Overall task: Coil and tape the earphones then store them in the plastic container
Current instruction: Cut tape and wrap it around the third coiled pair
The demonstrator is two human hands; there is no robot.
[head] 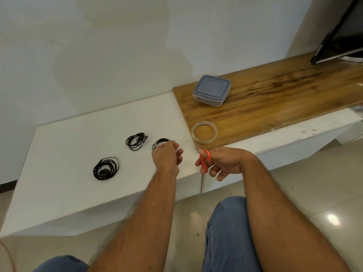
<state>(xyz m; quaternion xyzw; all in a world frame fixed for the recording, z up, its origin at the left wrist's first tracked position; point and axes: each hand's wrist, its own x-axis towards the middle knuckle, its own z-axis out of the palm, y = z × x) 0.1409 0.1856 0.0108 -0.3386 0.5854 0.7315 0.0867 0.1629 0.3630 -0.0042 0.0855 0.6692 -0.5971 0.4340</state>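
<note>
The lidded plastic container (211, 90) is seen shut, contents unclear. Three coiled earphones are counted: two (106, 168) (136, 141) lie loose, the third (160, 143) pinched by the left hand (166, 156). Red scissors (203, 162) are gripped by the right hand (222, 163).

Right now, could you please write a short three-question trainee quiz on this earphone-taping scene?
1. True or false: the clear plastic container has its blue-grey lid on.
2. Which hand holds the red-handled scissors? A left hand B right hand
3. The transparent tape roll lies on the ____ surface.

Key: 1 true. 2 B. 3 wooden; the left hand grips a black coiled earphone.
</note>
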